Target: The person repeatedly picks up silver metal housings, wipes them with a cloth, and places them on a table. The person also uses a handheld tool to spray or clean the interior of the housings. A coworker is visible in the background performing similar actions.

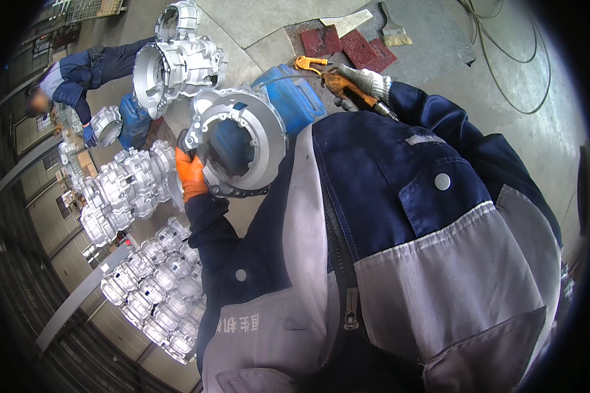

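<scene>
A large silver cast-metal housing (269, 141) with a wide round opening stands in front of me, left of centre. My left hand (190, 175), in an orange glove, grips its left rim; some fingertips are hidden behind the metal. To the right of the housing, my right hand (367, 85), in a pale knitted glove, is closed round an orange hand-held power tool (341, 85). The tool's narrow metal end points toward my body, apart from the housing. Part of a blue plastic container (294, 98) shows beside the housing and through its opening.
More castings (183, 65) stand beyond, with rows of housings (131, 183) at left. Another person (88, 72) bends over a smaller casting (106, 126). A yellow tool part (311, 63), dark red plates (357, 49) and a looped hose (537, 72) lie on the floor.
</scene>
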A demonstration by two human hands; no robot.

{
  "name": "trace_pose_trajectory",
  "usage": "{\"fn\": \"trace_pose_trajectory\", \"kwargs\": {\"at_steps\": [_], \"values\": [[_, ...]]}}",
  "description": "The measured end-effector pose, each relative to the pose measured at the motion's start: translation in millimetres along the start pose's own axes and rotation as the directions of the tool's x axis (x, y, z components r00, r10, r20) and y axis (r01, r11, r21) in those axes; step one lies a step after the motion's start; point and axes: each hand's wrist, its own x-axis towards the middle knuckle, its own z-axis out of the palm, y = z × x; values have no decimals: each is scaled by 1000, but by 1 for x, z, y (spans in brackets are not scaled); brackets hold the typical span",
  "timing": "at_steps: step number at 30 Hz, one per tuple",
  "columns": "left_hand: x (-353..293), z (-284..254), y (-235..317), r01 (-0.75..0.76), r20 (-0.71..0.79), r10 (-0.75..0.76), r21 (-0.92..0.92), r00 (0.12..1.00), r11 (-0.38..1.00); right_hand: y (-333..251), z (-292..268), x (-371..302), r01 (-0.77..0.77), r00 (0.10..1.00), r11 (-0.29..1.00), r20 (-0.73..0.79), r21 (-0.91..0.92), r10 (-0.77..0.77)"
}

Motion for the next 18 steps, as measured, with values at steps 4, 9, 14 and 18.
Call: {"fn": "trace_pose_trajectory", "kwargs": {"at_steps": [4, 9, 14, 18], "values": [[-1, 2, 2, -6, -5, 6, 3, 1000, 1000, -2, -1, 0, 19, 998, 1000, 54, -24, -18], [-2, 2, 1, -7, -10, 7, -13, 1000, 1000, 0, -3, 5, 41, 988, 999, 149, -17, -38], [1, -2, -3, -18, -13, 17, -21, 1000, 1000, 2, -8, 8, 82, 997, 995, 22, -64, -81], [4, -4, -6, -26, 22, 27, -16, 999, 1000, 2, -9, 4, 70, 997, 995, -15, -67, -71]]}}
